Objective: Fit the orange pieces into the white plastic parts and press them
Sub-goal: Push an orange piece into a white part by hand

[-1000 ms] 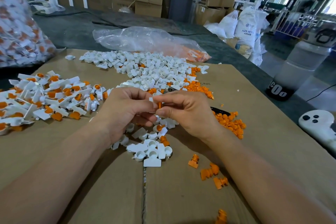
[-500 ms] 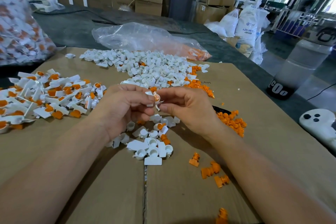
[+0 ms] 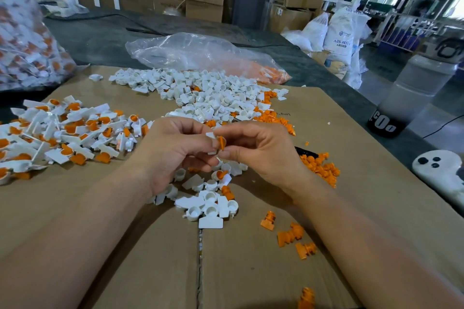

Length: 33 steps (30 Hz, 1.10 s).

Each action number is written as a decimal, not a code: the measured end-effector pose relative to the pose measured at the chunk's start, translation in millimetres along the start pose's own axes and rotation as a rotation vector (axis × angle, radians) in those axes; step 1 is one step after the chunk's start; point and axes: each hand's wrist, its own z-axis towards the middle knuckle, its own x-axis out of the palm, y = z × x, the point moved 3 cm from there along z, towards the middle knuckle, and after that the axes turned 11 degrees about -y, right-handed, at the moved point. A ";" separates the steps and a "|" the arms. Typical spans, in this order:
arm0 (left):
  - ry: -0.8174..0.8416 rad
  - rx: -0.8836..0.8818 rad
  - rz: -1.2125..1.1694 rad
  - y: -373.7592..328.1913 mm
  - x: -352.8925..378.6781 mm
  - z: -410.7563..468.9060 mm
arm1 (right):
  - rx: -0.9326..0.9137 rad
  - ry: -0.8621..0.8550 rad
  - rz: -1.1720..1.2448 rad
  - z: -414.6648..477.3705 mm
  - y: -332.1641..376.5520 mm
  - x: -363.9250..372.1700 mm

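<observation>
Cardboard sheet (image 3: pixel 251 271) serves as bench. Finished pile (image 3: pixel 62 133) far left. Left hand (image 3: pixel 173 153) pinches white part (image 3: pixel 210 135) above the loose heap; right hand (image 3: pixel 261 153) pinches orange piece (image 3: pixel 221 142) against its mouth. Keep the piece square, press until flush. Versus half a second earlier: orange flange more exposed, hands hardly moved

Matt brown cardboard sheet (image 3: pixel 150 271), glossy clear plastic bag (image 3: pixel 200 52), smooth white plastic parts (image 3: pixel 200 93).
</observation>
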 end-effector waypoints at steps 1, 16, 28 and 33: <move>0.002 0.003 0.004 0.1 0.1 -0.2 | 0.001 0.006 -0.002 -0.2 0.5 -0.2; 0.006 0.088 0.046 -1.2 0.2 -3.0 | 0.312 0.125 0.054 -0.4 -1.1 2.9; -0.013 0.154 0.118 0.0 2.8 -4.1 | 0.319 0.145 -0.060 1.0 -0.2 1.8; -0.016 0.139 0.111 0.4 2.1 -4.1 | 0.351 0.138 -0.041 1.0 -0.7 2.2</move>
